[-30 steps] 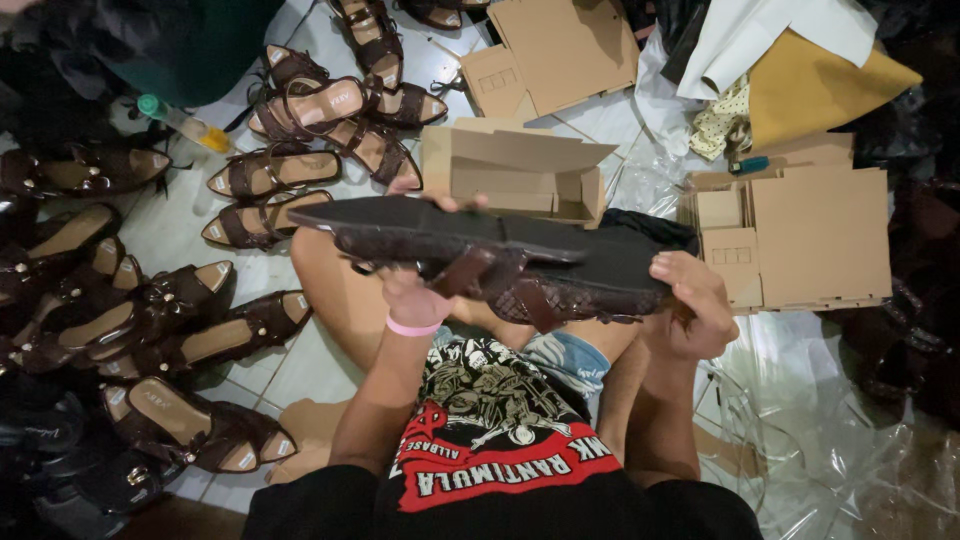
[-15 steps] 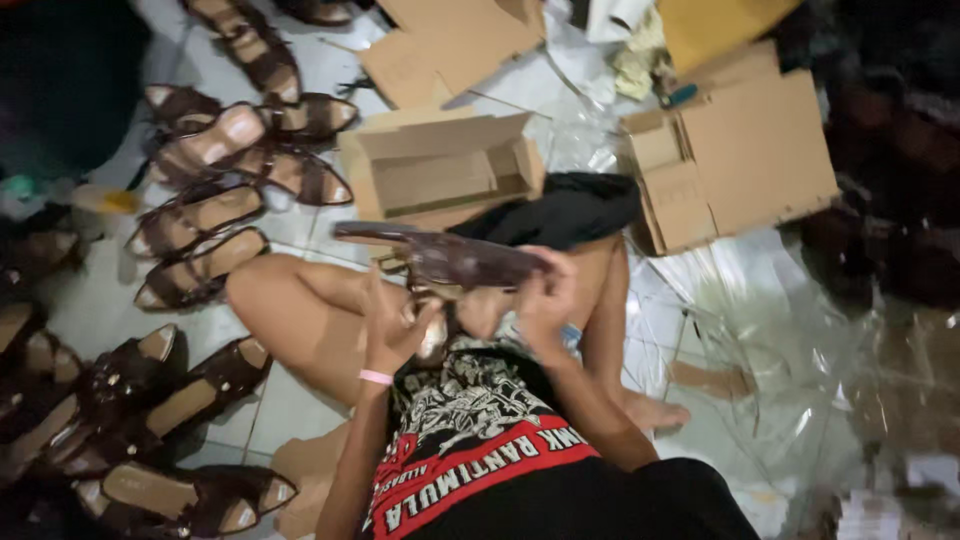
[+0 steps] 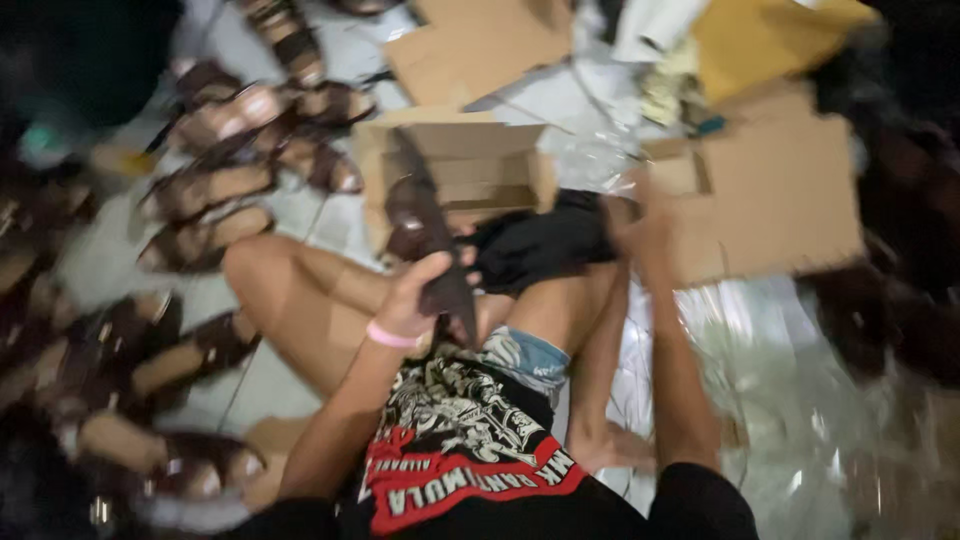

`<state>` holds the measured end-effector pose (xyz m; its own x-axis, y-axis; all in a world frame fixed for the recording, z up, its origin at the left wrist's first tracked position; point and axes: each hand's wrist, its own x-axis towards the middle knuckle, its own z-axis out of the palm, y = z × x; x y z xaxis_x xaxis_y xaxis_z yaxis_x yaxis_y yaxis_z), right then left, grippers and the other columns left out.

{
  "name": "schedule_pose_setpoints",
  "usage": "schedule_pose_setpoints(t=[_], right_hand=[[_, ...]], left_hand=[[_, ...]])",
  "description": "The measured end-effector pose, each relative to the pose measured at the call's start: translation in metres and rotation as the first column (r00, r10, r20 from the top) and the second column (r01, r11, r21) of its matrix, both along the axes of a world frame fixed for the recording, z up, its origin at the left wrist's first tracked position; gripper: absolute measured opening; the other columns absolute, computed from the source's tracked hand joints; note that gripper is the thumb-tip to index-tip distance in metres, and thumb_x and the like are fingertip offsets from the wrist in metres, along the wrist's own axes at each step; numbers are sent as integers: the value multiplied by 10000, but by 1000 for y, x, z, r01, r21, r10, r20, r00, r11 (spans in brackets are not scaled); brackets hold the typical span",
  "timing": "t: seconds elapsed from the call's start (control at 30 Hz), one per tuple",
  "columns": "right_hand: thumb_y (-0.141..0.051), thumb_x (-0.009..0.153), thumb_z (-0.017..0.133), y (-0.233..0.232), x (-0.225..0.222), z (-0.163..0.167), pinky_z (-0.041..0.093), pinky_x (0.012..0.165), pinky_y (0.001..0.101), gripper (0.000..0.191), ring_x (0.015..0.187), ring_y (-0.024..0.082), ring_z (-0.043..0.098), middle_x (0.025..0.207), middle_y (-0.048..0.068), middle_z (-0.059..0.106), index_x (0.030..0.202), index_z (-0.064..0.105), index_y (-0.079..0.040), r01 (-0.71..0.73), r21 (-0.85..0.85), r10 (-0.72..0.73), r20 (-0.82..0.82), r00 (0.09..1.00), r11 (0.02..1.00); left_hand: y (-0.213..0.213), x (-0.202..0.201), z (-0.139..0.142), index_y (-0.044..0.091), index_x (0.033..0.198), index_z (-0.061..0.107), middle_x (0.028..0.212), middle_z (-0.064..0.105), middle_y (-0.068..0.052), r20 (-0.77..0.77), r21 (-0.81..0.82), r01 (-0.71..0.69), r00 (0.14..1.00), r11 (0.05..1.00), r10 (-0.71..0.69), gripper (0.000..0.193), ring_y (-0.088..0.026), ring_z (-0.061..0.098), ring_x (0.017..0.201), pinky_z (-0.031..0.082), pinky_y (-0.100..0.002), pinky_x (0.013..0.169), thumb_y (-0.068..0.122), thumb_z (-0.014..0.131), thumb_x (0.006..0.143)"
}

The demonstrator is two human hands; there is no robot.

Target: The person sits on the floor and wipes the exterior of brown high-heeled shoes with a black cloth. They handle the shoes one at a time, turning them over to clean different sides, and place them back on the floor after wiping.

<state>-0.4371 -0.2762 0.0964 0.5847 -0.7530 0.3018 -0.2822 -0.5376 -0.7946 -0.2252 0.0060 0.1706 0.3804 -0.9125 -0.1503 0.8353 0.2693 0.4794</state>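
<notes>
a tiled floor [image 3: 300, 215] is seen strewn with brown sandals [image 3: 205, 190] and flattened cardboard [image 3: 770, 190]; a dark sandal [image 3: 425, 235] is gripped over the lap by the left hand [image 3: 425, 290]; the right hand [image 3: 640, 225] is blurred, its grip impossible to tell

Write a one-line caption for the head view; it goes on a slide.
Seated on the floor, the left hand grips a dark sandal over an open cardboard box; the right hand reaches toward flattened cardboard.

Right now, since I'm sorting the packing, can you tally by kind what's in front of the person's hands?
Open cardboard box: 1
Flat cardboard pieces: 2
Dark sandal in the left hand: 1
Black cloth on the lap: 1
Total: 5
The brown sandals on the floor at left are too blurred to count.
</notes>
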Motion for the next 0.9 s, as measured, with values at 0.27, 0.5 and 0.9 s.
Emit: schedule_pose_setpoints(t=[0.27,0.5,0.9], right_hand=[[-405,807,708,-218,1,-38,338,1079,653,582,1291,439,522,1325,244,648,1311,719,-112,-105,-462,-346,-779,523,881],[-535,711,873,-260,10,-50,525,909,573,715,1186,415,636,1329,218,663,1202,744,-32,166,-168,-199,-961,194,972],[-322,871,782,-279,13,-79,551,866,546,362,1139,380,689,1287,147,722,1183,783,-138,-12,-416,-408,-897,171,909]], left_hand=[[-44,-4,40,8,1426,513,1217,605,-96,520,130,-182,850,975,89,597,-164,608,1093,522,-348,985,125,811,922],[-78,3,61,39,1520,385,1286,572,-70,603,48,-117,796,992,64,688,-162,578,1168,500,-345,1058,148,777,965],[-97,14,61,59,1654,229,1423,518,-66,631,39,-118,773,992,67,922,-179,500,1327,413,-353,1183,140,804,938]])
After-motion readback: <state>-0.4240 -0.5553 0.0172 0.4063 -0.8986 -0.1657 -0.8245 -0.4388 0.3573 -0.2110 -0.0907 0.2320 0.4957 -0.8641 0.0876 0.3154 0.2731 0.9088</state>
